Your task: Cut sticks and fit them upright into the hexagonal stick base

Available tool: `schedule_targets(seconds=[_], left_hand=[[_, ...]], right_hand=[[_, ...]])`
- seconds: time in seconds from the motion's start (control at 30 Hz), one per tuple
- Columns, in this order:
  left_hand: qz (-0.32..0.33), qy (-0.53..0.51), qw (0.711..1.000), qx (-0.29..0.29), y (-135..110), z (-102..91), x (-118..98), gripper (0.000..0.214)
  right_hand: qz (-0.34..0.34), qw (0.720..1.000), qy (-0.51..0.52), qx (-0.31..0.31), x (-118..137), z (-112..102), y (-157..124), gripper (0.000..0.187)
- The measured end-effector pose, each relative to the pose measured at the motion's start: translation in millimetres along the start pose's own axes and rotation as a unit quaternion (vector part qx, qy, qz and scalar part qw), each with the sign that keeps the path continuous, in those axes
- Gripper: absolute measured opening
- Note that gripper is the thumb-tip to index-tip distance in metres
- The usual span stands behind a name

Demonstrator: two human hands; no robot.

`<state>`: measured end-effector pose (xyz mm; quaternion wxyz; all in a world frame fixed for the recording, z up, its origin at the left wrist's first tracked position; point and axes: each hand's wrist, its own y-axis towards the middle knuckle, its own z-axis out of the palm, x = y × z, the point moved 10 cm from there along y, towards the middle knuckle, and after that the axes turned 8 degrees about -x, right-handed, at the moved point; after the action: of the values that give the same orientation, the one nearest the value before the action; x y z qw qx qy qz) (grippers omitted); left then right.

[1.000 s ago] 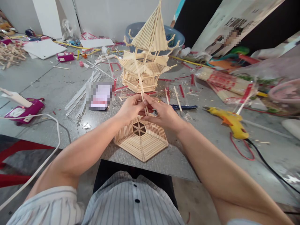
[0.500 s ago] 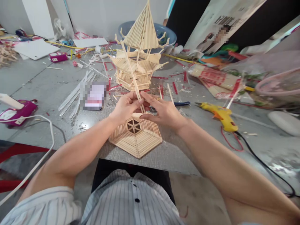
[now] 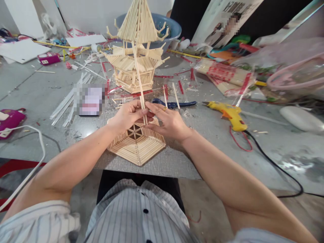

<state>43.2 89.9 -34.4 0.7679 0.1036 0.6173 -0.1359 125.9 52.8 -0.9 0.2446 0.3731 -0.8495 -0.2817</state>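
A flat hexagonal roof piece (image 3: 136, 145) made of pale wooden sticks lies at the near table edge. Over its open centre stands a long thin wooden stick (image 3: 138, 77), leaning slightly left. My left hand (image 3: 128, 116) pinches the stick's lower part from the left. From the right, my right hand (image 3: 168, 121) closes its fingertips on the same stick; a ring shows on one finger. Behind them stands a tall stick pagoda (image 3: 135, 50) with tiered roofs.
A yellow glue gun (image 3: 229, 113) with a black cord lies to the right. Blue-handled pliers (image 3: 174, 104) and loose sticks sit behind my hands. A blurred phone (image 3: 88, 99), a magenta tool (image 3: 10, 118), a white cable (image 3: 35, 162), stick packets (image 3: 222, 76) and a blue basin (image 3: 169, 28) surround them.
The view has shifted, so everything sits further left and lower. Both hands stay pinched on the stick, which has moved from a left lean toward upright over the hexagon's centre.
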Motion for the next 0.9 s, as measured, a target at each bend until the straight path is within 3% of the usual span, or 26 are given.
schedule_targets(seconds=[0.33, 0.57, 0.9], left_hand=[[0.004, 0.046, 0.999, -0.005, -1.3, 0.1, 0.4, 0.009], [0.02, 0.071, 0.997, 0.004, -2.4, 5.9, -1.2, 0.007], [0.091, 0.197, 0.976, 0.011, -2.3, 6.6, -3.5, 0.005]], right_hand=[[0.014, 1.0, -0.015, 0.023, -1.9, 7.6, -1.2, 0.071], [0.015, 1.0, -0.004, 0.022, 0.4, 11.0, -1.1, 0.098], [-0.015, 0.999, -0.012, 0.042, 11.0, 13.2, 1.9, 0.091]])
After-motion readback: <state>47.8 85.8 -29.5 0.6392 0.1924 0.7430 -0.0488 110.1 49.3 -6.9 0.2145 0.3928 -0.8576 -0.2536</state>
